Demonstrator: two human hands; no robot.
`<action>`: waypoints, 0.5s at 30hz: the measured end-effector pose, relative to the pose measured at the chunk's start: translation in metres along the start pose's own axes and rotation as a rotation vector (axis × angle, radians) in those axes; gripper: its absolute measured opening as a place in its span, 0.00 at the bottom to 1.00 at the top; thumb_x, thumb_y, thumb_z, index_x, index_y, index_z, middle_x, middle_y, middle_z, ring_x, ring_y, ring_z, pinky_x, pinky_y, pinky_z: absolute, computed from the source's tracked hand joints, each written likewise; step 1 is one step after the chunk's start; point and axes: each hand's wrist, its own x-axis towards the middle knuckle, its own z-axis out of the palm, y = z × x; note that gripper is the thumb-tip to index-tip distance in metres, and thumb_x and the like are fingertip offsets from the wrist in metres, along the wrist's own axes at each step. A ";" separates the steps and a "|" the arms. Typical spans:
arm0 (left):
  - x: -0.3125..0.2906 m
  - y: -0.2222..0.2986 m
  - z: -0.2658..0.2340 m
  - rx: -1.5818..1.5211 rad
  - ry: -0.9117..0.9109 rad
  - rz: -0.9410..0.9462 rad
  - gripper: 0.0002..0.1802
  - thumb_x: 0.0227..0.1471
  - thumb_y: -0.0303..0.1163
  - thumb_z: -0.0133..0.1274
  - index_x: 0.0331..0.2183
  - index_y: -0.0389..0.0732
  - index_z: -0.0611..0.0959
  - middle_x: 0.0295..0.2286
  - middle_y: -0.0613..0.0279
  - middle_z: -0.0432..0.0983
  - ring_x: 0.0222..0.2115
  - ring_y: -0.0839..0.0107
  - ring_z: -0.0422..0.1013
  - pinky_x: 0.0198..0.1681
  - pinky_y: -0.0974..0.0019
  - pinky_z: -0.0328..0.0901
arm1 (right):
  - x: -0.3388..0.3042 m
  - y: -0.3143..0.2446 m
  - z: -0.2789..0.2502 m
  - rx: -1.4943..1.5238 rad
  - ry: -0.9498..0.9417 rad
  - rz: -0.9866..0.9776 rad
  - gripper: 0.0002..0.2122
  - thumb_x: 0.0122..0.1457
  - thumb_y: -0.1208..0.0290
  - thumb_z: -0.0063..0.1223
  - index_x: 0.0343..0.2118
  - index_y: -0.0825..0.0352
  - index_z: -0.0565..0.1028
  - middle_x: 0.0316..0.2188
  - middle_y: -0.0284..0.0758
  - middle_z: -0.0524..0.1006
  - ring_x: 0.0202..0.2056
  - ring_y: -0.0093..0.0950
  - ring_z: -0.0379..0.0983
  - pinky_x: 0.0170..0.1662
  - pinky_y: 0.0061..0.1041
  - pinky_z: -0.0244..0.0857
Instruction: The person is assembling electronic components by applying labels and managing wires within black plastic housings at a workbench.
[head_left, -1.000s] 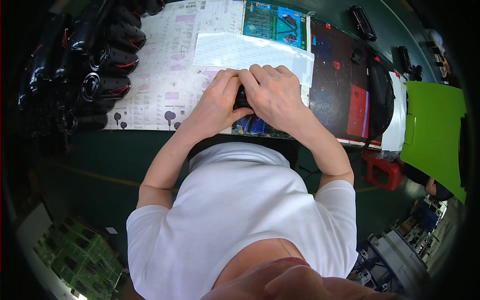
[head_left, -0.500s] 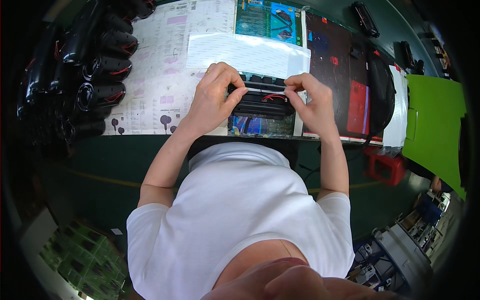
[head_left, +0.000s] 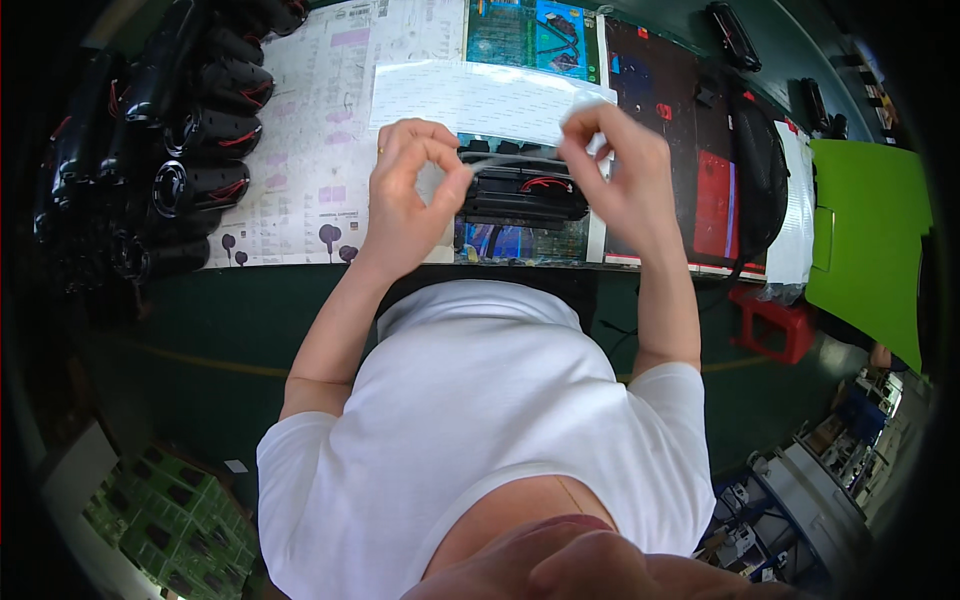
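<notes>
A black speaker-like housing [head_left: 520, 207] lies on the near part of the table, with a loop of red wires [head_left: 545, 184] at its middle. Above its far side, a thin pale strip [head_left: 515, 158] stretches between my hands, bowed slightly. My left hand [head_left: 412, 190] pinches the strip's left end between thumb and index finger. At the right end, the fingers of my right hand [head_left: 622, 165] are curled together on the strip, though they are somewhat blurred. Just beyond the housing lies a glossy white sheet [head_left: 430, 98] with fine printed lines.
Several black cylindrical housings [head_left: 205, 185] with red wires are piled at the left. A black mesh-like bag [head_left: 765, 190] lies at the table's right, near a bright green panel [head_left: 865, 240]. Below stands a red stool [head_left: 775, 328]. More black housings [head_left: 733, 38] rest at the far right.
Both hands have risen and moved apart, the left going leftward and the right upward. The strip, earlier held close along the housing, is now lifted off and bowed.
</notes>
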 end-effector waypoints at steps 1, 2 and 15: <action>-0.005 0.005 -0.002 0.001 0.007 -0.003 0.09 0.51 0.23 0.66 0.30 0.40 0.80 0.42 0.56 0.76 0.49 0.56 0.67 0.55 0.56 0.64 | -0.016 -0.007 -0.007 0.037 -0.064 0.073 0.06 0.60 0.78 0.65 0.38 0.66 0.78 0.29 0.38 0.82 0.30 0.33 0.82 0.32 0.31 0.74; -0.010 0.010 -0.003 0.055 -0.064 0.014 0.09 0.51 0.24 0.67 0.30 0.40 0.81 0.43 0.55 0.75 0.50 0.55 0.66 0.55 0.56 0.63 | -0.029 -0.012 -0.010 0.072 -0.125 0.149 0.07 0.59 0.79 0.65 0.38 0.67 0.78 0.30 0.38 0.82 0.30 0.33 0.82 0.32 0.31 0.74; -0.013 0.022 0.013 0.241 -0.132 -0.054 0.10 0.55 0.26 0.68 0.29 0.36 0.81 0.44 0.53 0.70 0.46 0.57 0.68 0.51 0.57 0.65 | -0.066 -0.005 0.018 -0.108 0.014 0.112 0.08 0.56 0.84 0.64 0.36 0.67 0.77 0.30 0.39 0.79 0.32 0.42 0.79 0.35 0.38 0.73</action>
